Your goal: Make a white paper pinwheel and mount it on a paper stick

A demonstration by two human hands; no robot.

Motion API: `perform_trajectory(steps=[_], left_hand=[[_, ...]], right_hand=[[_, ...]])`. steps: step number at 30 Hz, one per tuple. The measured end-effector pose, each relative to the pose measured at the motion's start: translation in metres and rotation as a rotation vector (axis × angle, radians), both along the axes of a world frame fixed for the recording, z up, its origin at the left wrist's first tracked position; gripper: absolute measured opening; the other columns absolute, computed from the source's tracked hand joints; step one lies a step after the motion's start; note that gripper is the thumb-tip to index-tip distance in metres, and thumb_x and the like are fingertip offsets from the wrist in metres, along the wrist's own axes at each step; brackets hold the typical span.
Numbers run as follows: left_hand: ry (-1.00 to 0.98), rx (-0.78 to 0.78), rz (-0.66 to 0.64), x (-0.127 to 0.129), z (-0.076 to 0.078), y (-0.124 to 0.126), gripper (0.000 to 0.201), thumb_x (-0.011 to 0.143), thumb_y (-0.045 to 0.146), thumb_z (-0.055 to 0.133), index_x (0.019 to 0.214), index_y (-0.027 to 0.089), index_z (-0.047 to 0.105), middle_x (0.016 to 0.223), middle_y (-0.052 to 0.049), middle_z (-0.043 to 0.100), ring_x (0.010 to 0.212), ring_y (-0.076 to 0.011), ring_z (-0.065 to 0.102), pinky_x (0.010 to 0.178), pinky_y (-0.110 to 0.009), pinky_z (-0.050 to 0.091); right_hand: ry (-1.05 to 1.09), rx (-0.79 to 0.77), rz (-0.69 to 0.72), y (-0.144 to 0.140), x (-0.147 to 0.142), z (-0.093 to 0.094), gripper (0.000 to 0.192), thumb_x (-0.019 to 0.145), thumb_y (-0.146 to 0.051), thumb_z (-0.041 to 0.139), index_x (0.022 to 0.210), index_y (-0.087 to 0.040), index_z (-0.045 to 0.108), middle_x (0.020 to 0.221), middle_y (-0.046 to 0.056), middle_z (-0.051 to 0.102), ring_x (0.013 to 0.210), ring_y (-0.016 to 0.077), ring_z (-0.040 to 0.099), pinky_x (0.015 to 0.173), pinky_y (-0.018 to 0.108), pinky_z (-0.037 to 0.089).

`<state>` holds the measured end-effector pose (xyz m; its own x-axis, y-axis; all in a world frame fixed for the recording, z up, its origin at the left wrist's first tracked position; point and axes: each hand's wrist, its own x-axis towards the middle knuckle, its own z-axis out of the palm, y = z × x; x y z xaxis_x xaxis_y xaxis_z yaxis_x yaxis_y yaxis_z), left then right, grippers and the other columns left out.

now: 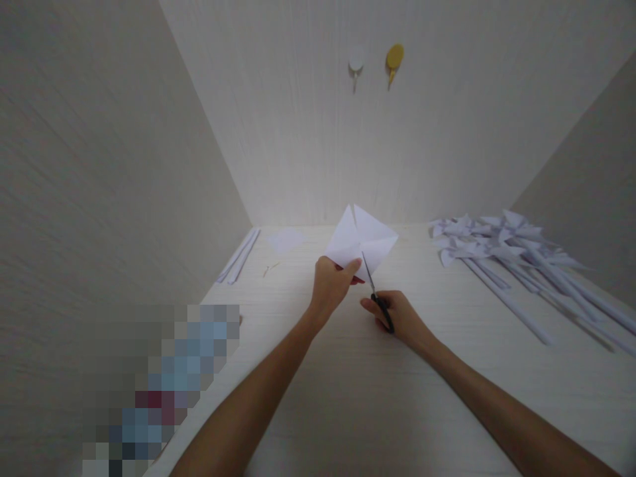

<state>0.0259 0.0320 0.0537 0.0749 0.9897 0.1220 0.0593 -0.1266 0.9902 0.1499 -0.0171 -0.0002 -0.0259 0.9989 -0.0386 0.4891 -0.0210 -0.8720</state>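
Observation:
My left hand (334, 281) pinches a white square sheet of paper (365, 232) by its lower left side, thumb on top. A slit runs into the sheet from its far corner, and crease lines meet near its middle. My right hand (395, 315) grips a pair of scissors (381, 311) with black handles. Their blades point away from me and lie at the sheet's near corner, reaching toward its centre. Something red shows under the paper by my left fingers; its kind I cannot make out.
Several white paper pinwheels on rolled paper sticks (521, 258) lie heaped at the right. Paper rolls (239, 255) rest at the left, near another white paper sheet (287, 240) and small thin bits (271, 268). A white hook (356, 63) and a yellow hook (395, 58) hang on the back wall.

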Motion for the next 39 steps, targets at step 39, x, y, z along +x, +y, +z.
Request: perform_trajectory(steps=[39], left_hand=[[-0.176,-0.323,-0.145,0.006,-0.013,-0.004,0.010,0.058,0.013,0.065,0.066,0.007,0.063,0.057,-0.005,0.063,0.048,-0.0102,0.057,0.050,-0.022,0.050]], right_hand=[[0.702,0.352,-0.439,0.007,0.008,-0.009,0.028,0.054,-0.027,0.073,0.061,-0.016,0.049,0.047,-0.008,0.039,0.043,0.0047,0.033,0.041,0.019,0.023]])
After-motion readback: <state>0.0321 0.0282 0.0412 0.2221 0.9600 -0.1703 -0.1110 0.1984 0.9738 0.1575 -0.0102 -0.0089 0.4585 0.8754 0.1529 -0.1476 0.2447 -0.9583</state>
